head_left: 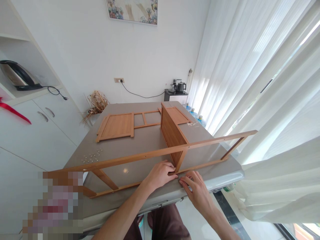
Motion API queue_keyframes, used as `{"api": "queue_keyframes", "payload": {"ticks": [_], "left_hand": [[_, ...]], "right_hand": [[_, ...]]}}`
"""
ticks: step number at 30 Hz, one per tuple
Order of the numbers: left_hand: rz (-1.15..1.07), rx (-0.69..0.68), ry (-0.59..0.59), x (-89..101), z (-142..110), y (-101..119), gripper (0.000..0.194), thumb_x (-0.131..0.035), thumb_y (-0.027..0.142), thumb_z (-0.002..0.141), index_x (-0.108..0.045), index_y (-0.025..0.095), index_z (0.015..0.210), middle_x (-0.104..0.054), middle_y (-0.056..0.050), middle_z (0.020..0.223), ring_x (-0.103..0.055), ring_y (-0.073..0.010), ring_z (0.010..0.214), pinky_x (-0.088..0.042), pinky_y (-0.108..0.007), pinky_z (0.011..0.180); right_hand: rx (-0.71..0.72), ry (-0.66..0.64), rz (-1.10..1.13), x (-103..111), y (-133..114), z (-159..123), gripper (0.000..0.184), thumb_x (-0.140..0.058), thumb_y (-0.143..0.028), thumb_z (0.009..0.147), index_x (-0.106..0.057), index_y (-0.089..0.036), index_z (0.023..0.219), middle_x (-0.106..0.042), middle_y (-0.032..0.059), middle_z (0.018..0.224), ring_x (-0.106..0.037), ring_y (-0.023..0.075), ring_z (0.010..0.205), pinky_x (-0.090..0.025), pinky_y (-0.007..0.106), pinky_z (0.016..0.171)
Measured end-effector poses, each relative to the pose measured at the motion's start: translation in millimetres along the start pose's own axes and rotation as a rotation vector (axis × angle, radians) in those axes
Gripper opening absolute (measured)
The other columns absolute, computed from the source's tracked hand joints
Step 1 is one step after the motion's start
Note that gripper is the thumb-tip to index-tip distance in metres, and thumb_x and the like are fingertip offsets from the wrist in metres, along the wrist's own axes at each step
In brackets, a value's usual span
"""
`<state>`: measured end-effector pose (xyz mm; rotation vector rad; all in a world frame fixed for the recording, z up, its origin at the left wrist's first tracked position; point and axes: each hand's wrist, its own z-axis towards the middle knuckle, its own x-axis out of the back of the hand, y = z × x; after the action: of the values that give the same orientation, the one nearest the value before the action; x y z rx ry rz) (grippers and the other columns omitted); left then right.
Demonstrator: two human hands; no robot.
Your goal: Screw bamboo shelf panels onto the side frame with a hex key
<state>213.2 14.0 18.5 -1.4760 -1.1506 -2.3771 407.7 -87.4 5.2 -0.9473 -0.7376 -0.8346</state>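
The wooden frame [155, 154] stands by the near edge of the grey table [147, 143], clasped by the left hand [162, 173]; the right hand [196, 186] pinches nearly closed, its hold unclear. Sheer curtains [250, 66] hang right of the table, white cabinets [30, 133] left.

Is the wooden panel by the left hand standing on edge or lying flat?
On edge: the panel rises from the table, while the framed board at left lies flat.

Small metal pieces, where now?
Head view, left side: the pieces lie scattered on the table, between the frame's upper rail and the left flat panel.
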Motion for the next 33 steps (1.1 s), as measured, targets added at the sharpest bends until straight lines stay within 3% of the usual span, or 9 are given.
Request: {"api": "queue_keyframes", "payload": {"ticks": [7, 15, 21, 28, 33], "left_hand": [[0.008, 0.013, 0.013, -0.7, -1, 1, 0.025, -0.066, 0.04, 0.088, -0.074, 0.025, 0.105, -0.073, -0.001, 0.099, -0.064, -0.0193, 0.097, -0.05, -0.03, 0.086], [0.019, 0.008, 0.019, -1.7, -1, 0, 0.024, -0.064, 0.043, 0.089, -0.076, 0.024, 0.097, -0.073, -0.002, 0.098, -0.063, -0.0194, 0.096, -0.05, -0.031, 0.087], [0.024, 0.002, 0.018, -0.9, -1, 1, 0.025, -0.062, 0.044, 0.089, -0.076, 0.023, 0.095, -0.073, -0.002, 0.099, -0.063, -0.0194, 0.095, -0.049, -0.03, 0.086], [0.026, -0.007, 0.021, -2.3, -1, -1, 0.025, -0.064, 0.043, 0.089, -0.075, 0.025, 0.102, -0.073, -0.002, 0.098, -0.063, -0.019, 0.096, -0.049, -0.03, 0.088], [0.026, -0.009, 0.025, -3.7, -1, -3, 0.026, -0.063, 0.044, 0.089, -0.075, 0.025, 0.101, -0.073, -0.002, 0.099, -0.063, -0.019, 0.095, -0.049, -0.031, 0.088]], "right_hand": [[0.035, -0.049, -0.096, 2, -1, -3, 0.022, -0.046, -0.024, 0.101, -0.067, -0.023, 0.095, -0.055, 0.0033, 0.081, -0.052, 0.0199, 0.078, -0.04, 0.033, 0.072], [0.075, 0.01, -0.104, 6, -6, -9, 0.026, -0.04, -0.026, 0.104, -0.065, -0.022, 0.098, -0.06, 0.0018, 0.074, -0.058, 0.0173, 0.068, -0.044, 0.03, 0.066], [0.082, 0.021, -0.054, 13, -9, -7, 0.023, -0.038, -0.024, 0.104, -0.061, -0.022, 0.102, -0.063, 0.0024, 0.078, -0.061, 0.0178, 0.072, -0.047, 0.031, 0.069], [0.106, -0.054, -0.063, 4, -5, -2, 0.021, -0.04, -0.018, 0.102, -0.06, -0.021, 0.101, -0.061, 0.0039, 0.083, -0.058, 0.0201, 0.078, -0.046, 0.032, 0.069], [0.111, -0.038, -0.089, 3, -8, -1, 0.022, -0.039, -0.016, 0.102, -0.061, -0.021, 0.1, -0.058, 0.0033, 0.08, -0.055, 0.02, 0.075, -0.045, 0.032, 0.067]]}}
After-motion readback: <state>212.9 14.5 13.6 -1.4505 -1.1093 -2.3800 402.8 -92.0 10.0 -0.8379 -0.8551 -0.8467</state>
